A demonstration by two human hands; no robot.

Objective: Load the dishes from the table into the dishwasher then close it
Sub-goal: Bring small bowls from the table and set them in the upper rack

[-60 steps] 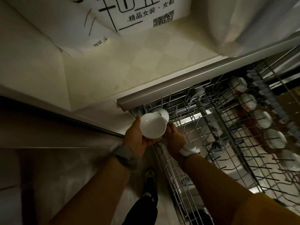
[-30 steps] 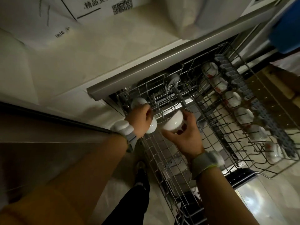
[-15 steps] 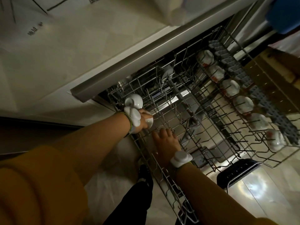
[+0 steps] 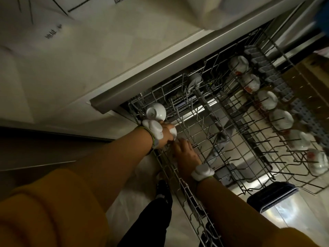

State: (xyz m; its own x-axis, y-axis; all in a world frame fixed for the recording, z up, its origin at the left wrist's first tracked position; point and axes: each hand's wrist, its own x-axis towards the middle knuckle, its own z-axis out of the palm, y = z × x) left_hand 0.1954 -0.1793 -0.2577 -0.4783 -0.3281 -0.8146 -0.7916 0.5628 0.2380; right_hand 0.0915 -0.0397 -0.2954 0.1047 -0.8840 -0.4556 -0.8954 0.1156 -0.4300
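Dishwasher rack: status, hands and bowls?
Left hand grips small white bowl at wire rack corner. Right hand down among tines, grip unclear. Nothing blocking.

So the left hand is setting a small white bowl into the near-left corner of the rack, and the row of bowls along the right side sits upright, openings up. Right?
Not quite. In the head view, the left hand does hold the small white bowl at the rack's near-left corner, but the right-side row of bowls lies tipped over, bases showing, not upright.
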